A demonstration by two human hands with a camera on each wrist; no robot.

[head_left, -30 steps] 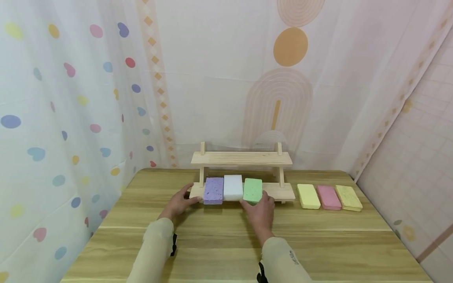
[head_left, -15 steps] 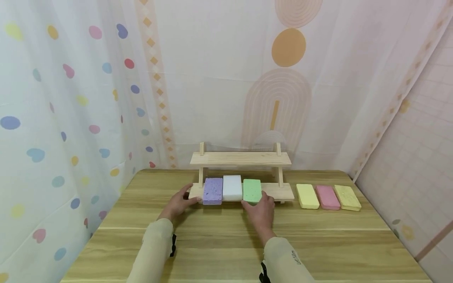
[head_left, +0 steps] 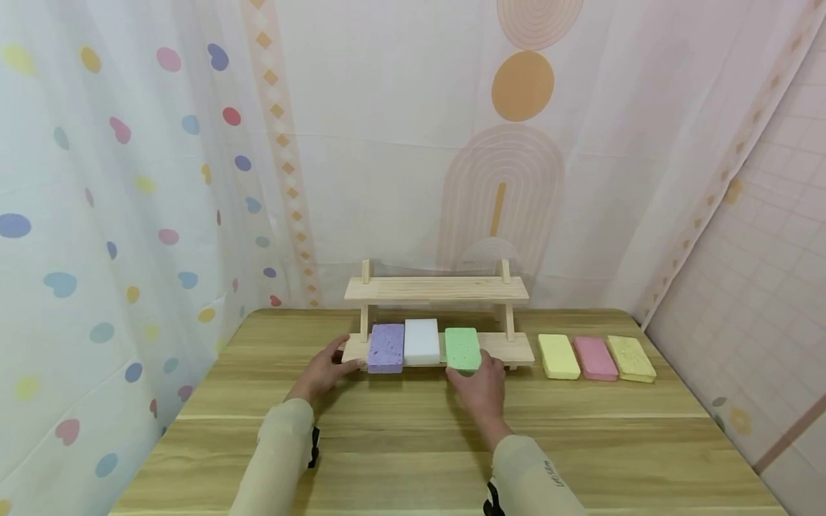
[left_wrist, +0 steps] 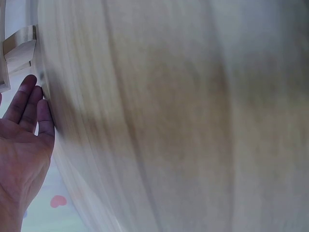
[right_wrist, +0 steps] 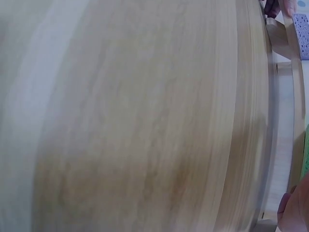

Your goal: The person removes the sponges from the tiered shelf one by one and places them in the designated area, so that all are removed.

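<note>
In the head view a purple sponge (head_left: pixel 386 348), a white sponge (head_left: pixel 421 341) and a green sponge (head_left: pixel 462 349) lie in a row on the lower board of a two-tier wooden shelf (head_left: pixel 435 288). My right hand (head_left: pixel 480 390) holds the green one by its near end, thumb at the left corner and fingers along the right side. A narrow gap separates green from white. At the shelf's left end, my left hand (head_left: pixel 325 373) grips the lower board, thumb by the front corner. The left wrist view shows the left hand's outer fingers (left_wrist: pixel 29 104) fairly straight beside the shelf.
On the wooden table (head_left: pixel 400 444), right of the shelf, lie a yellow sponge (head_left: pixel 558 356), a pink sponge (head_left: pixel 596 357) and a mottled yellow sponge (head_left: pixel 631 358). A patterned curtain (head_left: pixel 387 179) hangs behind the table.
The green sponge has shifted slightly right, away from the white one, with my right hand on it. My left hand stays at the shelf's end.
</note>
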